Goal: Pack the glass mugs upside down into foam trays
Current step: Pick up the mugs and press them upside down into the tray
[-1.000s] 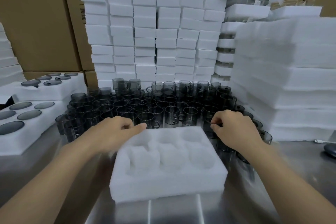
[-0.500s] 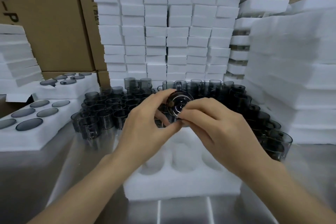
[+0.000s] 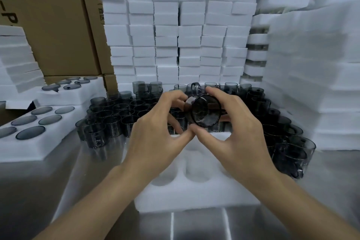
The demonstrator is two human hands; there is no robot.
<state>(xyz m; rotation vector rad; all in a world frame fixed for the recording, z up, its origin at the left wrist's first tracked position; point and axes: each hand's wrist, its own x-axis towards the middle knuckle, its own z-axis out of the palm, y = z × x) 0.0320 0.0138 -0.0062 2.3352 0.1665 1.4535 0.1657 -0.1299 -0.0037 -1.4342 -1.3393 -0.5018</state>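
Mug (image 3: 204, 112) held: one, on its side, handle up, above the one empty tray (image 3: 194, 197). My left grip (image 3: 155, 138) and right grip (image 3: 235, 138) both clamp it with fingertips. Loose mugs (image 3: 116, 115) behind are too many for me to count. A tray on the left (image 3: 39, 148) shows six upturned bases. The surface (image 3: 68, 191) is shiny metal, walled by foam stacks (image 3: 175, 31) and cartons (image 3: 48, 15).

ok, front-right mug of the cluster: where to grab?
Pinch the front-right mug by its rim wall, coming down from above on the near right side. It stands upright, mouth up; other mugs crowd its left and back.
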